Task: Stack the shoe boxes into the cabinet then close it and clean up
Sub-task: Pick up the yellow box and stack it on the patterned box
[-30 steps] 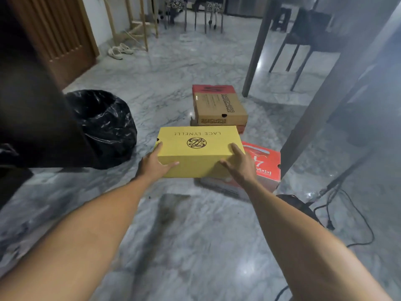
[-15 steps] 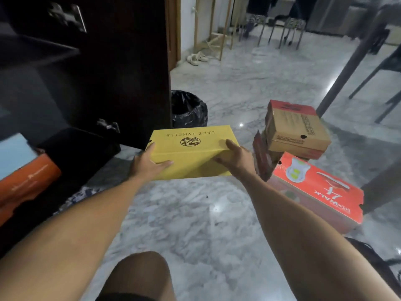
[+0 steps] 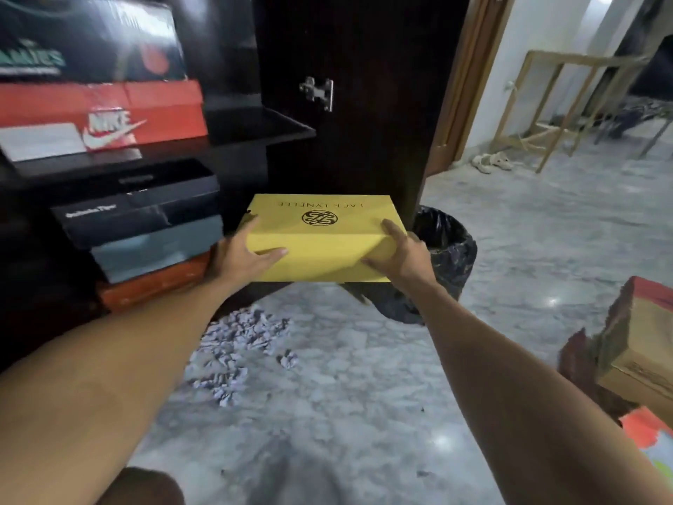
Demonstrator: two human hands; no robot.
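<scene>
Head camera showed both hands, left hand (image 3: 244,257) and right hand (image 3: 400,255), fingers pressed flat on the yellow shoe box (image 3: 320,236) at frame centre. Half a second before it faced open floor; beyond it now stood the cabinet (image 3: 233,133), so shelving looked imminent.

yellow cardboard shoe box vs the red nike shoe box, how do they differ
The yellow cardboard shoe box is held in the air by the left hand and right hand; the red Nike shoe box rests on a cabinet shelf. The yellow box carries nothing; the red one has a dark box stacked on it. Both are closed.
</scene>
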